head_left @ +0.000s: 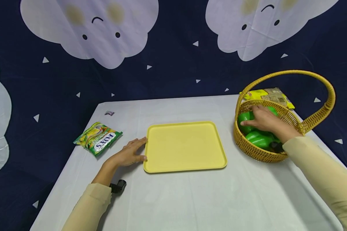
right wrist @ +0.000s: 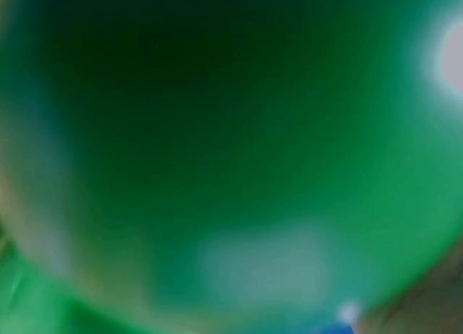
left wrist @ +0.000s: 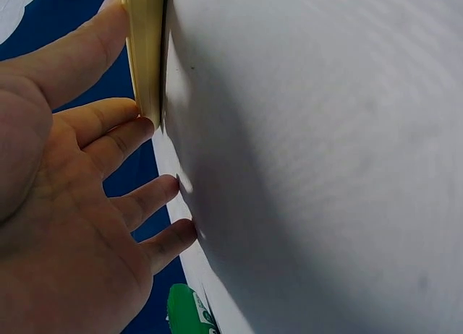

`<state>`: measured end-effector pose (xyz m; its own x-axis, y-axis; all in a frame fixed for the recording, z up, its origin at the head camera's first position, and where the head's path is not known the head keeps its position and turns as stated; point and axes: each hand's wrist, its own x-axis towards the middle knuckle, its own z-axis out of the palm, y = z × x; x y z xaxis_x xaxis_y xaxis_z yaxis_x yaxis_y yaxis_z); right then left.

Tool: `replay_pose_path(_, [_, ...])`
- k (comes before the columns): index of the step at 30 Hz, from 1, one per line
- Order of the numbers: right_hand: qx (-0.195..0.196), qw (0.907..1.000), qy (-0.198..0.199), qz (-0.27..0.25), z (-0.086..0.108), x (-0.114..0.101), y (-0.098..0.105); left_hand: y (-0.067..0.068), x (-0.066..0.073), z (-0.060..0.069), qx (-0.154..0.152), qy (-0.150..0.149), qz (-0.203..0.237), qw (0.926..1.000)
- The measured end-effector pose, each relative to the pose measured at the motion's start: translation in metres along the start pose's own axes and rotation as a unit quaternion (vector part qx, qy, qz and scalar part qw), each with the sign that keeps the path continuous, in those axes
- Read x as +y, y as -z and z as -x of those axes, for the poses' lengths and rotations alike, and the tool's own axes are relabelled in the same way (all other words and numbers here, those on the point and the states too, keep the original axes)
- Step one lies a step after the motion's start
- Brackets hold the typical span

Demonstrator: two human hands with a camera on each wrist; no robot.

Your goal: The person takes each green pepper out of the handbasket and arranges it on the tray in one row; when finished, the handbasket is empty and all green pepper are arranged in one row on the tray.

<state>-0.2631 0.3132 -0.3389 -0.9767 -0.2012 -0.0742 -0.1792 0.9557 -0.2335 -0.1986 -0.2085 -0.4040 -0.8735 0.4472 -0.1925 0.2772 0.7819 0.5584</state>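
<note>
A flat yellow tray [head_left: 185,147] lies on the white table. My left hand [head_left: 130,153] touches its left edge, thumb and fingers spread and nearly straight; in the left wrist view the fingertips meet the tray's rim [left wrist: 147,56]. On the right, my right hand [head_left: 264,120] is inside a yellow wicker basket [head_left: 258,155] with an arched handle. Its thumb and fingers lie about a shiny green bell pepper [head_left: 244,118]. Another green bell pepper [head_left: 260,139] sits nearer the basket's front. The right wrist view is filled by a blurred green surface [right wrist: 239,168]; the fingertips are partly hidden.
A green and yellow FOX'S candy bag [head_left: 98,138] lies left of the tray, with a small purple wrapped piece [head_left: 109,113] behind it. Behind the basket is a yellow packet [head_left: 269,96]. A dark blue cloth with clouds [head_left: 173,73] hangs at the table's back.
</note>
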Motion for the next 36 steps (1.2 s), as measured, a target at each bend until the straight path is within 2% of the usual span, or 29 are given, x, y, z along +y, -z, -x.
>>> replay_pose_path(10, [0.004, 0.9993, -0.037, -0.008, -0.0027, -0.0041, -0.0028, -0.0002, -0.0001, 0.0003, -0.002, 0.005, 0.003, 1.0000])
replay_pose_path(18, [-0.011, 0.9978, -0.064, -0.010, -0.0037, -0.0043, -0.0018, 0.0005, 0.0002, 0.0004, -0.001, 0.004, 0.001, 1.0000])
replay_pose_path(30, [-0.038, 0.9960, -0.075, -0.028, -0.0035, -0.0032, -0.0049, 0.0010, 0.0015, 0.0007, -0.007, 0.012, -0.001, 0.9999])
replay_pose_path(36, [-0.029, 0.9961, -0.078, -0.031, -0.0032, -0.0024, -0.0060, 0.0010, 0.0008, 0.0006, -0.006, 0.013, -0.001, 0.9999])
